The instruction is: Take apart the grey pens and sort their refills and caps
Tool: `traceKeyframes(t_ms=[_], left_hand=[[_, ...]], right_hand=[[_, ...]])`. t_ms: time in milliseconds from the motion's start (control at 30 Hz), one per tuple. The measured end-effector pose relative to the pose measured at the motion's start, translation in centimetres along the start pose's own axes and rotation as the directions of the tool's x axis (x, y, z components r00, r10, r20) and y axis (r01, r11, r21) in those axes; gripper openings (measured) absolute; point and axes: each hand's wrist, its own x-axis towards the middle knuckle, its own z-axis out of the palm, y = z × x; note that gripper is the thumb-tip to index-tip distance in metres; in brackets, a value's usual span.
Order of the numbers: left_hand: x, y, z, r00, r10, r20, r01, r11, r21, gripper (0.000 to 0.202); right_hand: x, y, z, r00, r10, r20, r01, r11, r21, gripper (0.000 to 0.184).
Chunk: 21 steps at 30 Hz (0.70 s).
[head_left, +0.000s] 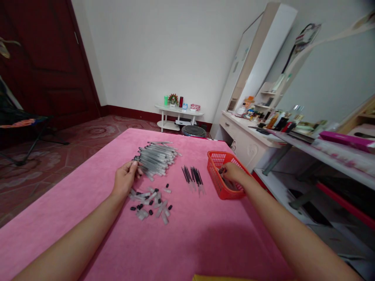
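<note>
The left hand is at the left edge of a pile of grey tubes on the pink-covered desk, fingers bent by the tube ends; whether they grip one cannot be told. The right hand dips into the red basket, its hold unclear. Black sticks lie between pile and basket; clear caps are scattered nearer the person.
</note>
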Motion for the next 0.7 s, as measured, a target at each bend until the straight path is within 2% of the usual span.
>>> traceKeyframes(t_ms=[133,367,700], left_hand=[[0.0,-0.1,0.1,1.000,-0.007,0.005,0.007,1.000,0.003,0.025],[0.2,-0.3,0.1,0.998,0.018,0.057,-0.018,1.000,0.004,0.024],[0.2,-0.4,0.1,0.998,-0.009,0.069,0.010,1.000,-0.017,0.024]], right_hand=[[0.5,-0.4,0.7,0.999,0.039,-0.017,-0.040,0.998,-0.046,0.018],[0.7,-0.7,1.0,0.999,0.045,-0.023,-0.047,0.995,-0.089,0.022],[1.3,0.6,2.2,0.994,0.069,0.083,-0.072,0.997,0.034,0.015]])
